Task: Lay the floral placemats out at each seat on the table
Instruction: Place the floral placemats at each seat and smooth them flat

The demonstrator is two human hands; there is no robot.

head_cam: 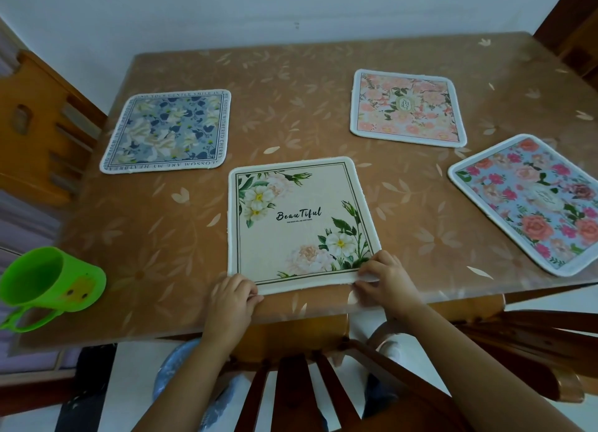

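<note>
Here, the cream placemat [297, 224] is pinched at its two near corners by the left hand [231, 294] and the right hand [385, 279], probably so that it is squared to the worktop [155, 244] edge, while the blue placemat [165, 132] beyond it to the left is already laid flat.

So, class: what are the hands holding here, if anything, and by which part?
Both pinch the cream placemat by its near edge: left hand at the left corner, right hand at the right.
</note>
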